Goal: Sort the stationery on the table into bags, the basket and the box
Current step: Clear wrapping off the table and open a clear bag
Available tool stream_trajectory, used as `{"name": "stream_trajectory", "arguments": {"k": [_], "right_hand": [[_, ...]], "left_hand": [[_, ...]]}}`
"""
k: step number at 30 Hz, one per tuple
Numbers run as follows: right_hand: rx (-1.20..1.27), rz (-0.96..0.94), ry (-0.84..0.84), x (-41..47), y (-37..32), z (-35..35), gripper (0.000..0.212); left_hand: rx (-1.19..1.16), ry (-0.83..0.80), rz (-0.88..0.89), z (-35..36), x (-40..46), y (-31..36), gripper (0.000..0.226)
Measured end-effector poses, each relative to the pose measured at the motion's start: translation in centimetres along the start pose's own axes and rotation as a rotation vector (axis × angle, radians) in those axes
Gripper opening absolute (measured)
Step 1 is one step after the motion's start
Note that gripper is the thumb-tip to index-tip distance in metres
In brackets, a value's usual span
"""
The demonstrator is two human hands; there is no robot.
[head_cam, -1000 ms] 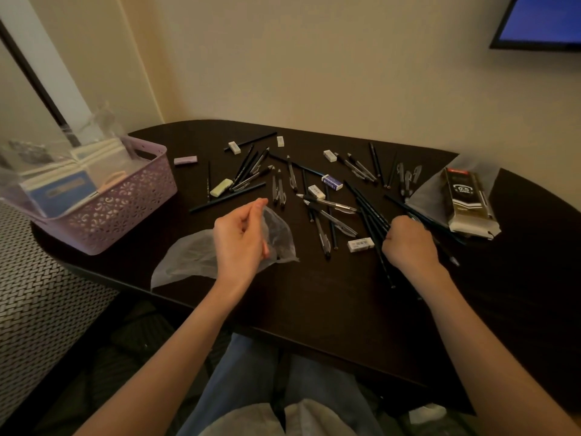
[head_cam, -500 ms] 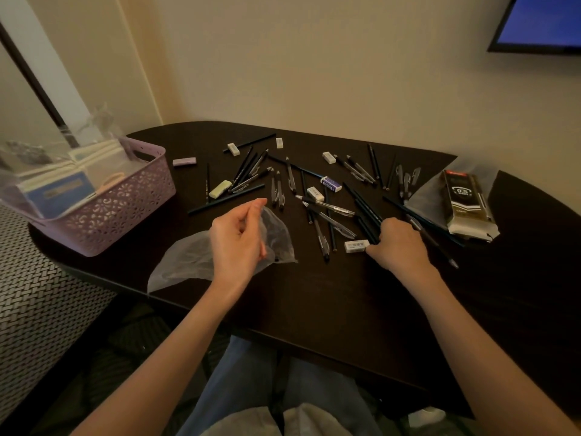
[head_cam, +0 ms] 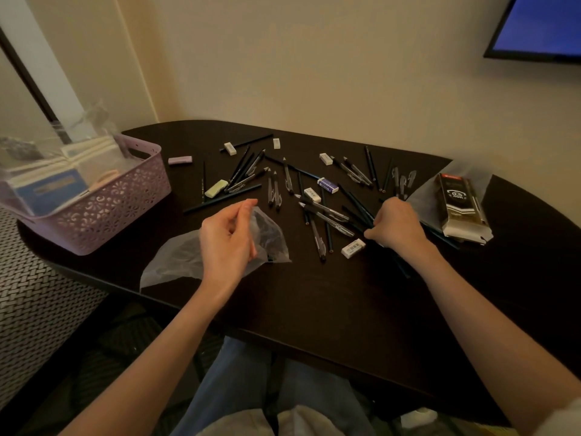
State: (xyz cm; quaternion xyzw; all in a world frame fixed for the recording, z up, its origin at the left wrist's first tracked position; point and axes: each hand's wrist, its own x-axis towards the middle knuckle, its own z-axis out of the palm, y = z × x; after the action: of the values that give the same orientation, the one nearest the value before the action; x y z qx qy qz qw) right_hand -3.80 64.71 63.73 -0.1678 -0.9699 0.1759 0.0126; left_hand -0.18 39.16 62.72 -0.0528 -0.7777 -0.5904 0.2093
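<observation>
1. While the purple basket (head_cam: pixel 103 212) sits at the frame's left edge, your left hand (head_cam: pixel 228 240) pinches the clear plastic bag (head_cam: pixel 176 262) at centre left, fingers curled on its mouth.
2. Pens and erasers lie scattered across the dark table (head_cam: pixel 314 309) at upper centre.
3. Your right hand (head_cam: pixel 396 228), centre right, grips a bundle of dark pencils (head_cam: pixel 361 212).
4. At right, the pen box (head_cam: pixel 462 209) lies on another bag.

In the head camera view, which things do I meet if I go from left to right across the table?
Purple basket → lilac eraser → left hand holding the plastic bag → right hand gripping dark pencils → black pen box.
</observation>
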Motion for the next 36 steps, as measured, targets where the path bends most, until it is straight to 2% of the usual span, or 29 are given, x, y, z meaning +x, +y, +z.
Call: {"name": "stream_trajectory", "arguments": {"k": [4,15,21,25,32,36], "right_hand": [[-0.013,-0.028,0.077,0.8,-0.4,-0.2,0.008],[-0.055,-0.016,0.057,1.5,0.7,1.3,0.015],[-0.059,-0.015,-0.109,1.8,0.7,1.0,0.02],[-0.093,-0.05,-0.149,1.9,0.2,0.7,0.018],[-0.271,-0.114,-0.287,1.8,-1.5,-0.8,0.036],[-0.21,-0.071,-0.326,2.0,-1.9,-1.4,0.038]], "left_hand": [[-0.02,0.012,-0.01,-0.2,0.1,0.2,0.025],[0.004,0.018,-0.026,-0.5,0.1,-0.3,0.026],[0.004,0.01,-0.001,-0.3,0.3,0.0,0.025],[0.013,0.005,0.011,-0.3,0.6,0.3,0.026],[0.042,-0.002,0.031,-0.6,0.8,0.5,0.027],[0.07,-0.007,0.061,-0.7,1.1,0.8,0.027]]}}
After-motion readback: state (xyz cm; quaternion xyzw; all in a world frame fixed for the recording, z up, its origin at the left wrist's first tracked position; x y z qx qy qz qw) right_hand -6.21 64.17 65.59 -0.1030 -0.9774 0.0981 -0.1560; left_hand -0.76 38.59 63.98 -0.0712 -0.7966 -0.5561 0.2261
